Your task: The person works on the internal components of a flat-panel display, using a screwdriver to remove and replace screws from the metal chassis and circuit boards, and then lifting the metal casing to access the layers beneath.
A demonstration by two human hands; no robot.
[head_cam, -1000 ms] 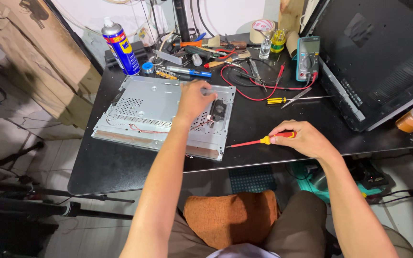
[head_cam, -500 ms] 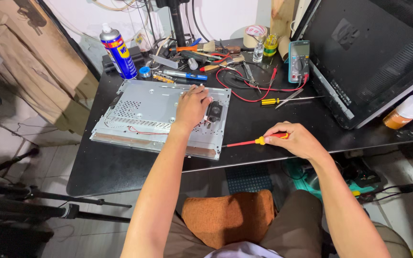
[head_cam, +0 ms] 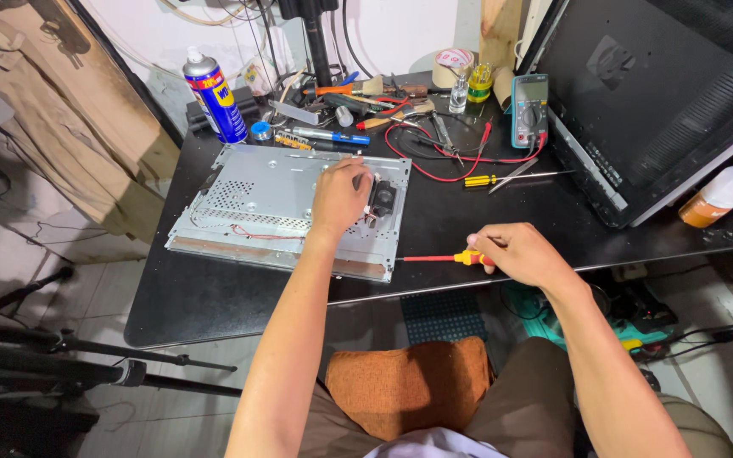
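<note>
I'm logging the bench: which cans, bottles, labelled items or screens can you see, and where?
Spray can: back left, blue and yellow, white cap.
Multimeter: back centre-right, teal case, grey blank display.
Tape roll: back centre, labelled top.
Small bottle: far right, orange, white cap.
Monitor: right, black, back facing up.

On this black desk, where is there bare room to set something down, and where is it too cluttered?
Bare desk lies along the near edge, in front of the grey metal chassis panel, and between that panel and the right hand holding the red-and-yellow screwdriver. The back edge is crowded: blue spray can, loose tools, red leads, teal multimeter.
</note>
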